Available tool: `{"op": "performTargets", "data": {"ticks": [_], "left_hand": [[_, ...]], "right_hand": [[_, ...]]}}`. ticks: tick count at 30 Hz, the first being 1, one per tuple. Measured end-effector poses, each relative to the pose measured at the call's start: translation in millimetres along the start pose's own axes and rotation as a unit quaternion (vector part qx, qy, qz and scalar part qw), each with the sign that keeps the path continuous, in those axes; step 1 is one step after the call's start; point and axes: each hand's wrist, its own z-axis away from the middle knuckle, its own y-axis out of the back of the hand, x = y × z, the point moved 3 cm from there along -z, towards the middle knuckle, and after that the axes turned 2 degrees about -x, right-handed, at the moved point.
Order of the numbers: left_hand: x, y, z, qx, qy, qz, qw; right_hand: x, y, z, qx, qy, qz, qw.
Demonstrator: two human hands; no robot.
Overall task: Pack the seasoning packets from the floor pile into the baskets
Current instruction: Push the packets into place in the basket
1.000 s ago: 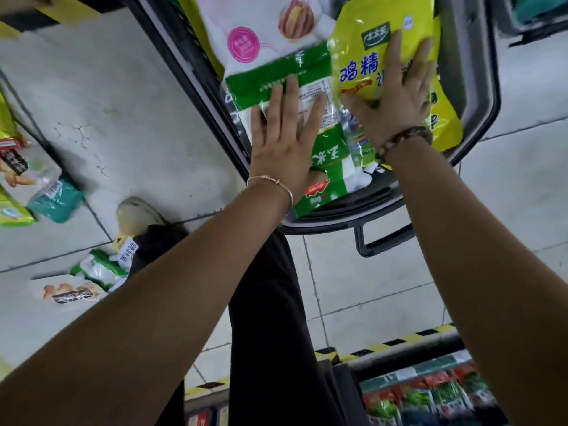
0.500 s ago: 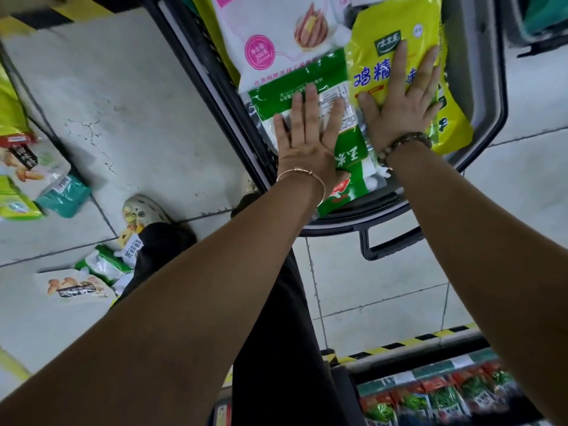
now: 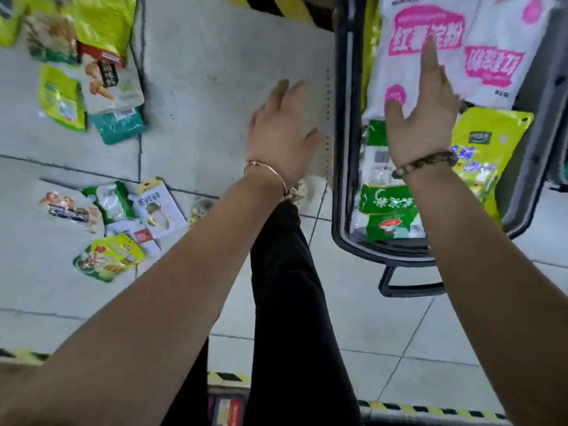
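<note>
While the right hand [image 3: 421, 127] hovers with fingers spread above the white starch bag [image 3: 491, 41] and the green packet [image 3: 387, 210] in the grey basket [image 3: 341, 186], the left hand [image 3: 282, 133] holds nothing. Its fingers are loosely spread over the floor beside the basket rim. The seasoning packets [image 3: 113, 222] lie on the floor, well to the left of its fingers.

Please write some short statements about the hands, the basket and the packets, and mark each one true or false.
1. The left hand holds a packet. False: it is open above the floor tiles and holds nothing.
2. The right hand is above the basket, with its fingers straight. True.
3. A yellow packet lies inside the basket. True.
4. The white packet with pink print lies on the floor. False: it is in the basket.
5. The floor pile lies to the left of the basket. True.
</note>
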Motion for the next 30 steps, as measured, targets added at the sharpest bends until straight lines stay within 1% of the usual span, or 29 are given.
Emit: {"op": "performTargets", "data": {"ticks": [5, 9, 12, 16, 19, 21, 25, 27, 30], "left_hand": [[-83, 54, 30, 0.100, 0.072, 0.073, 0.990], [-160, 78, 74, 0.169, 0.143, 0.126, 0.967], [-214, 86, 111, 0.210, 0.209, 0.172, 0.940], [-273, 82, 155, 0.263, 0.290, 0.240, 0.888], [-309, 70, 178, 0.291, 0.331, 0.261, 0.859], [-331, 60, 191, 0.312, 0.360, 0.277, 0.834], [-373, 32, 212, 0.349, 0.408, 0.310, 0.784], [-397, 16, 217, 0.356, 0.424, 0.324, 0.767], [-435, -12, 219, 0.363, 0.441, 0.336, 0.749]], "right_hand": [[-95, -38, 13, -0.048, 0.129, 0.015, 0.990], [-163, -92, 39, -0.104, 0.175, 0.023, 0.979], [-210, -130, 65, -0.147, 0.221, 0.020, 0.964], [-264, -179, 99, -0.211, 0.286, 0.022, 0.935], [-290, -214, 120, -0.263, 0.323, 0.038, 0.908], [-301, -238, 131, -0.294, 0.353, 0.070, 0.886], [-314, -286, 147, -0.329, 0.397, 0.120, 0.849], [-317, -313, 153, -0.340, 0.412, 0.133, 0.835], [-315, -360, 160, -0.364, 0.412, 0.145, 0.822]]}}
